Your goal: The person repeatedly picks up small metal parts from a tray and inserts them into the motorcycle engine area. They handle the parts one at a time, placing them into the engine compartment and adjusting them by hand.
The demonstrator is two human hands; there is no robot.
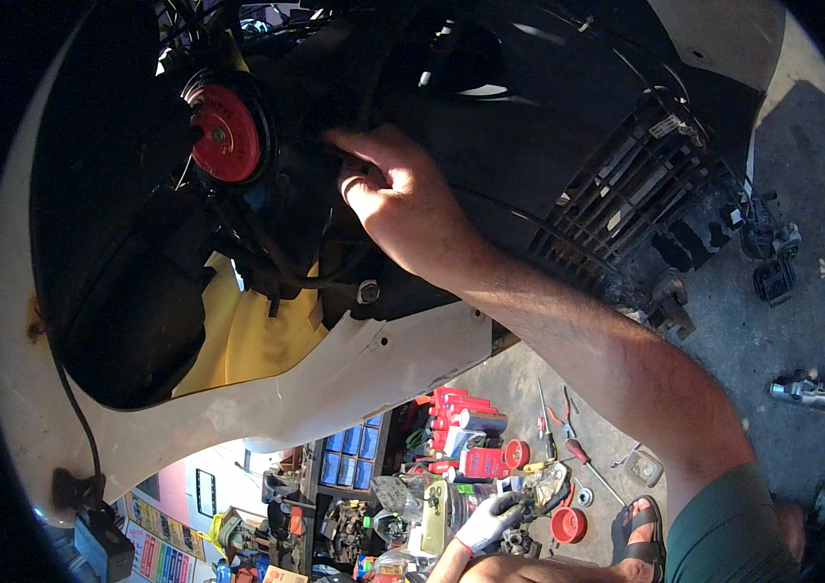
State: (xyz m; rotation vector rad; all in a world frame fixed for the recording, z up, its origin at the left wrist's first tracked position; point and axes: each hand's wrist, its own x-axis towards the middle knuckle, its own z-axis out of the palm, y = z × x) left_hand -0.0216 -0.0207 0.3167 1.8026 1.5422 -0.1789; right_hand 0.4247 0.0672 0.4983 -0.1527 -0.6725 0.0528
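My bare right hand (pixel 393 189) reaches across from the lower right into the dark opening of a pale vehicle body (pixel 412 345). One finger stretches toward the shadow, and the others are curled, with a ring on one. Whatever its fingertips grip is lost in the dark. Left of this hand is a round red horn (pixel 228 133) with a black rim. Black cables and a yellow panel (pixel 257 335) lie below the horn. Low in the picture, my left hand (pixel 488 522), in a white glove, is closed beside cluttered small parts; what it holds I cannot make out.
A black slatted grille (pixel 617 189) hangs at the right. Screwdrivers (pixel 592 466), pliers (pixel 561 418) and a red round container (pixel 568 525) lie on the concrete floor. Blue drawers (pixel 349 455) and red bottles (pixel 451 408) stand lower middle. A sandalled foot (pixel 641 530) shows below.
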